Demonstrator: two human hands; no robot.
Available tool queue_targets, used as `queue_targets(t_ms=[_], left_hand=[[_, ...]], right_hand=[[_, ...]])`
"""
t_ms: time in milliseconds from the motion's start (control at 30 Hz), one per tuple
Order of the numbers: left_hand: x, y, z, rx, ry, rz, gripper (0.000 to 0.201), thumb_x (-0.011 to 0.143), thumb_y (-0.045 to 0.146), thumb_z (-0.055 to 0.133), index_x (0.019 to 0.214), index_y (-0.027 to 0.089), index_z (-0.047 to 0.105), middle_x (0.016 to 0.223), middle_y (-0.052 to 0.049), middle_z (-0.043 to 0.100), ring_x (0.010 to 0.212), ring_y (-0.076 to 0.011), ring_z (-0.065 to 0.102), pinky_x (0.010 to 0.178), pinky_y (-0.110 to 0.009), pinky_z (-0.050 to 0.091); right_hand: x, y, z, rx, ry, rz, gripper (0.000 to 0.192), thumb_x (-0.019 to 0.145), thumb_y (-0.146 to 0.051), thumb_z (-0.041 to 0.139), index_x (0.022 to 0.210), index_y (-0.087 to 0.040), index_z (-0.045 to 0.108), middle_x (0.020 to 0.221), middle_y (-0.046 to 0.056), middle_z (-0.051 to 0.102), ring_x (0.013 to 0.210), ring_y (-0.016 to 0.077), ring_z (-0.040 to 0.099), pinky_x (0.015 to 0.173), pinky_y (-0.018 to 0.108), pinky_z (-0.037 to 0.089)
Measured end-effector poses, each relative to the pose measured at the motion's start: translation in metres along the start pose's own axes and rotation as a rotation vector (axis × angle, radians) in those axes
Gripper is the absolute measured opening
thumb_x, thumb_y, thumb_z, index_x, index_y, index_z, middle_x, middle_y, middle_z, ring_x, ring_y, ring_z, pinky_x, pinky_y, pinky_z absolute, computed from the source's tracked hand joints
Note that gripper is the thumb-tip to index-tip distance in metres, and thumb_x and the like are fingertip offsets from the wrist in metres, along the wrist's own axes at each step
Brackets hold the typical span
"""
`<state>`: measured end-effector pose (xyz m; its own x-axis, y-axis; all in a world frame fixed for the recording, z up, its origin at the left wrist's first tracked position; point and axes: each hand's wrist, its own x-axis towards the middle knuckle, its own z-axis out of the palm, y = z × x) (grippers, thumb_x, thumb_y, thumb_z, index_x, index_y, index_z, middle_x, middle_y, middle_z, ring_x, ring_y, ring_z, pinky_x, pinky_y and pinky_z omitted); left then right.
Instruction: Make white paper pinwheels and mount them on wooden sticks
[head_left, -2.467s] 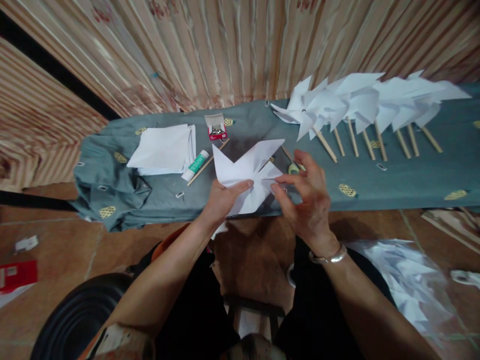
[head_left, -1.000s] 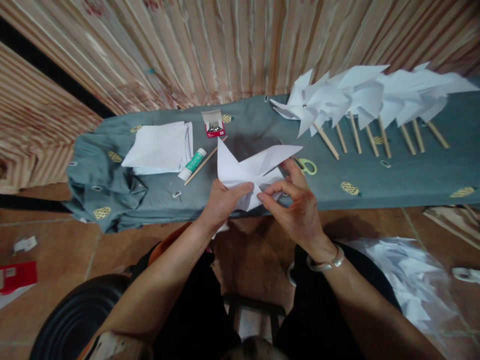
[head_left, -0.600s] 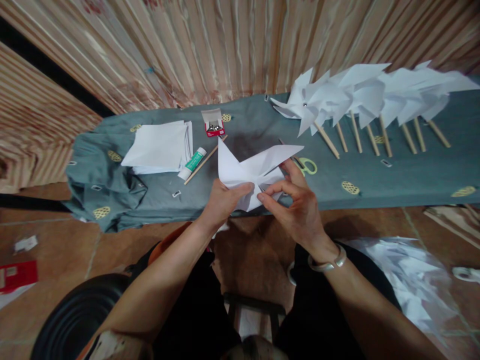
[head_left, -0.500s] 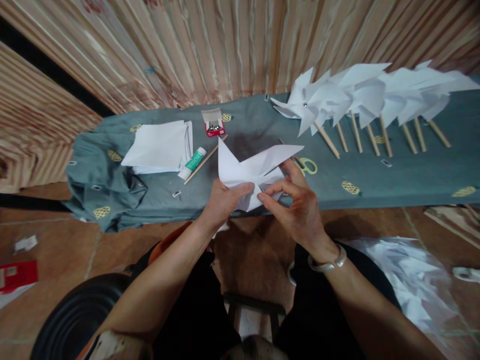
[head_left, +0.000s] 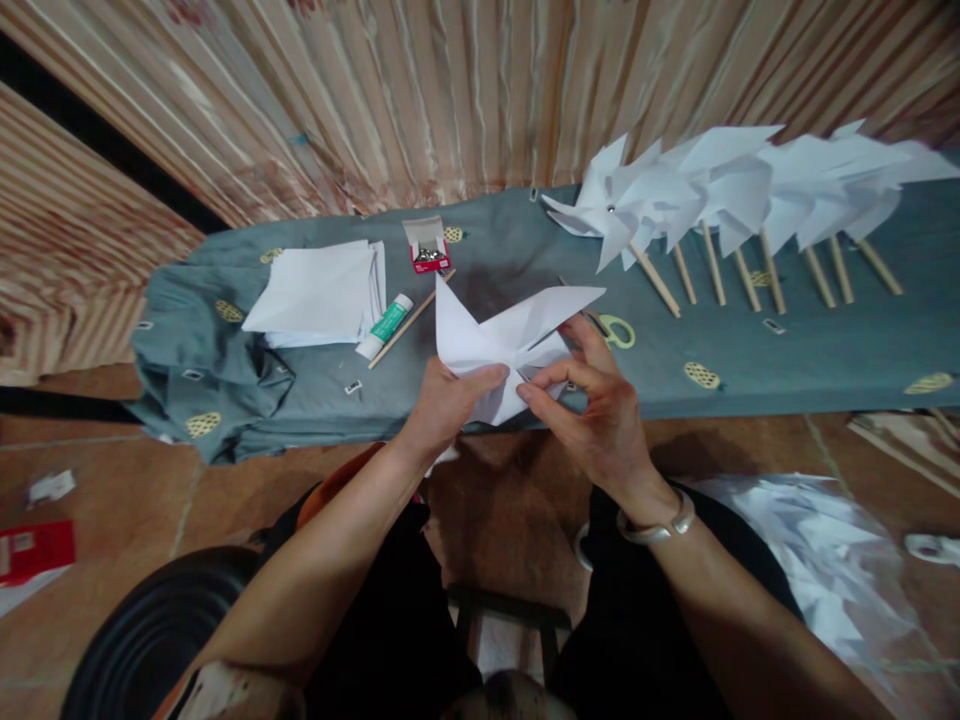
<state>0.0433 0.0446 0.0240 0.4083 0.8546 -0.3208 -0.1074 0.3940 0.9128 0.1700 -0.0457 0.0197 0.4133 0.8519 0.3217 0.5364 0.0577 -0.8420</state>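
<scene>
A white paper pinwheel (head_left: 480,345), its corners folded in toward the middle, is held over the front edge of the cloth-covered table. My left hand (head_left: 450,400) grips it from the left, thumb pressed near the centre and the other fingers hidden beneath. On the right side, my right hand (head_left: 596,405) pinches at the paper by the centre with thumb and forefinger, while its other fingers support the blade behind. Beyond the pinwheel lie a thin wooden stick (head_left: 411,322), a glue stick (head_left: 386,326) and an open red box of metal pins (head_left: 429,250).
A stack of white paper (head_left: 315,295) lies at the left of the grey-green tablecloth (head_left: 652,375). Green-handled scissors (head_left: 616,332) rest right of my hands. Several finished pinwheels (head_left: 739,195) line the back right. A plastic bag of paper (head_left: 832,560) and a black stool (head_left: 150,630) are below.
Almost nothing differs. My right hand has shifted very slightly at the pinwheel's centre; both hands keep their hold on the paper.
</scene>
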Motion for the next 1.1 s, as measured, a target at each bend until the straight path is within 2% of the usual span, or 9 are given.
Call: queue_targets(t_ms=[167, 467, 833, 1100], left_hand=[[0.0004, 0.0002, 0.0002, -0.006, 0.007, 0.011, 0.025, 0.053, 0.020, 0.079, 0.077, 0.015, 0.076, 0.074, -0.001, 0.074, 0.067, -0.0153, 0.065, 0.068, -0.026, 0.051], [-0.0001, -0.0017, -0.0003, 0.000, -0.016, 0.017, 0.032, 0.054, 0.027, 0.083, 0.082, 0.014, 0.076, 0.079, -0.004, 0.076, 0.070, -0.0176, 0.067, 0.071, -0.030, 0.054], [-0.0020, 0.0003, 0.0001, 0.015, -0.011, -0.005, 0.035, 0.053, 0.028, 0.084, 0.083, 0.013, 0.076, 0.084, -0.005, 0.076, 0.078, -0.0207, 0.068, 0.075, -0.031, 0.053], [-0.0014, -0.0033, -0.0010, 0.007, -0.038, 0.033, 0.035, 0.057, 0.029, 0.086, 0.087, 0.014, 0.076, 0.091, -0.005, 0.076, 0.081, -0.0188, 0.068, 0.079, -0.031, 0.054]], right_hand=[[0.0001, -0.0019, -0.0005, 0.017, 0.004, 0.003, 0.009, 0.078, -0.027, 0.071, 0.071, -0.023, 0.067, 0.147, 0.002, 0.049, 0.135, 0.0267, 0.048, 0.110, 0.049, 0.041], [0.0009, 0.0017, 0.0007, -0.002, 0.060, 0.023, 0.010, 0.078, -0.026, 0.070, 0.070, -0.024, 0.066, 0.143, 0.004, 0.053, 0.135, 0.0278, 0.047, 0.112, 0.052, 0.038], [0.0019, 0.0033, 0.0026, -0.033, 0.056, 0.009, 0.009, 0.079, -0.024, 0.068, 0.070, -0.023, 0.065, 0.142, 0.005, 0.054, 0.137, 0.0282, 0.046, 0.111, 0.051, 0.038], [0.0022, 0.0026, 0.0030, -0.026, 0.050, 0.018, 0.010, 0.079, -0.027, 0.068, 0.070, -0.023, 0.065, 0.142, 0.005, 0.054, 0.136, 0.0278, 0.047, 0.111, 0.051, 0.039]])
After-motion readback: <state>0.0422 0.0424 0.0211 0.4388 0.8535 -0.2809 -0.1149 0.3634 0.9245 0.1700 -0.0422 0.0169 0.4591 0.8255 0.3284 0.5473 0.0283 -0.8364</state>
